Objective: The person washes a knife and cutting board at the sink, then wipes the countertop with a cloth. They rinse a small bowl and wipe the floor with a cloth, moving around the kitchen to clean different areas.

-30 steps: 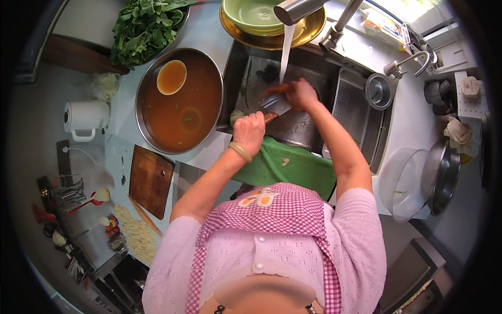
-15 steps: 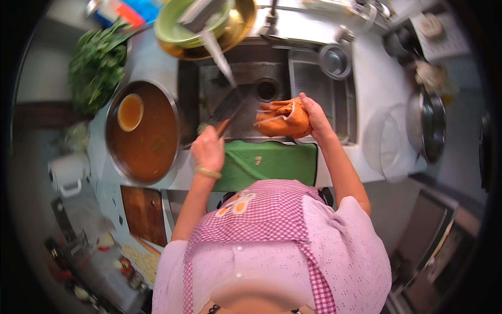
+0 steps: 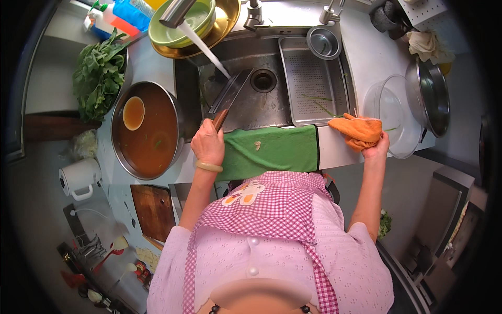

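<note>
Head view: gripping a knife (image 3: 231,93) by its wooden handle in the fingers of the left hand (image 3: 208,145), with the blade slanting over the sink (image 3: 261,112) near running water (image 3: 204,47); clutching a bunched orange cloth (image 3: 357,131) in the fingers of the right hand (image 3: 377,148), near the front edge of the counter (image 3: 337,149), right of the sink.

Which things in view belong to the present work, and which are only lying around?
Apparently in use:
- wooden-handled cleaver, in the left hand
- orange cloth, in the right hand
- running tap
- sink

Apparently lying about:
- leafy greens
- wooden cutting board
- white kettle
</note>
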